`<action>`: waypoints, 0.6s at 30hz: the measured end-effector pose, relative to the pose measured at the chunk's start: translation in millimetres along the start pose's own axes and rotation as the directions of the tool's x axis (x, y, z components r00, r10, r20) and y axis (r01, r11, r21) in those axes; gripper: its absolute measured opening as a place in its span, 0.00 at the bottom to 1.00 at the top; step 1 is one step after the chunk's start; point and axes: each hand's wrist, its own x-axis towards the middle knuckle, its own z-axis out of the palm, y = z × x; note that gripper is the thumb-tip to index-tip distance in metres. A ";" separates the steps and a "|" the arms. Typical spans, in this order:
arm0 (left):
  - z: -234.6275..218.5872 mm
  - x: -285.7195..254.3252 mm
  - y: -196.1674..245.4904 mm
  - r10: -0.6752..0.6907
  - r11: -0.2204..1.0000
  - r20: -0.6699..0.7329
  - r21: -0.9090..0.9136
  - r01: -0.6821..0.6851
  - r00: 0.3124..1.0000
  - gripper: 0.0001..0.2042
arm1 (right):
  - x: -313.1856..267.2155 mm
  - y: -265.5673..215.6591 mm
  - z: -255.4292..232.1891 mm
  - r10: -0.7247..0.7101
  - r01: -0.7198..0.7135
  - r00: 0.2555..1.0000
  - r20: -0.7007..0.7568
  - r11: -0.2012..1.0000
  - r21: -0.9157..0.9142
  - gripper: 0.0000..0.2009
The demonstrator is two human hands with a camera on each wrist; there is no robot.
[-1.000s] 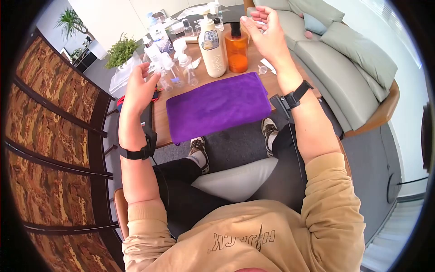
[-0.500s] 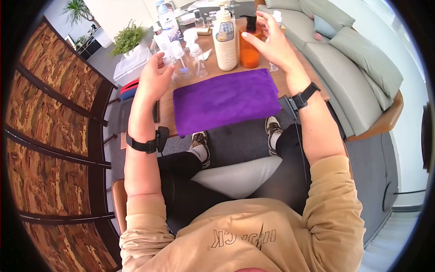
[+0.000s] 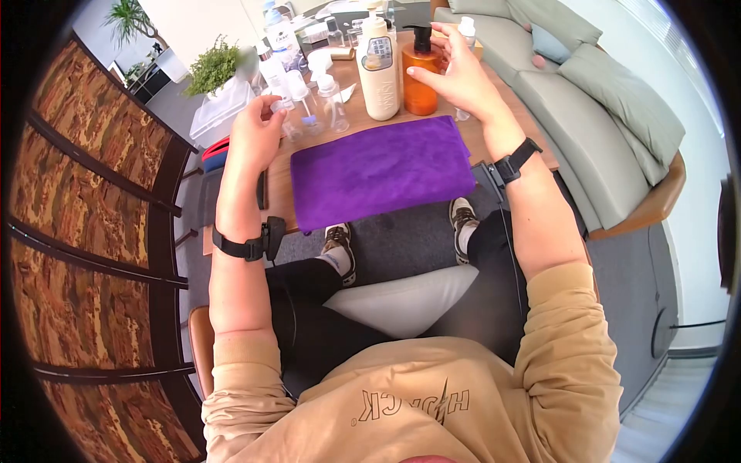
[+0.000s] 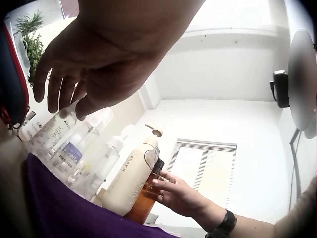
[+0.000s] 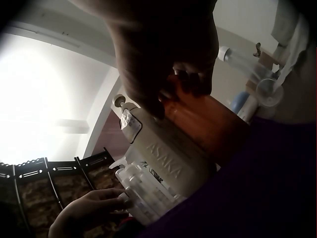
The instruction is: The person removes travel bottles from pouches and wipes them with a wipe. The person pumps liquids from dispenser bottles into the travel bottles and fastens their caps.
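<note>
My left hand (image 3: pixel 257 131) is at the left of the table, its thumb and fingertips pinching the top of a small clear bottle (image 4: pixel 55 130). On the right, my right hand (image 3: pixel 465 83) grips an amber pump bottle (image 3: pixel 421 91) with a black pump head, the thumb across its front and the fingers round the far side. A tall cream pump bottle (image 3: pixel 380 85) marked ASAKA stands just left of the amber one. Between it and my left hand are clear pump bottles (image 3: pixel 335 112). A folded purple towel (image 3: pixel 382 174) lies along the table's near edge.
Behind the bottles stand a white-and-blue bottle (image 3: pixel 284 48) and several small containers. A clear plastic box (image 3: pixel 220 116) and a potted plant (image 3: pixel 214 68) are at the left. A grey sofa (image 3: pixel 571 131) runs along the right side of the table (image 3: pixel 525 139).
Both hands have come down onto the bottles: the left has closed on the small clear bottle, the right on the amber pump bottle. The head view has shifted slightly.
</note>
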 end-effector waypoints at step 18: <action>-16.0 -12.6 0.9 0.112 0.986 0.028 0.120 -0.115 0.993 0.16 | -4.0 6.2 0.7 -0.026 0.026 0.998 -0.057 1.000 -0.010 0.47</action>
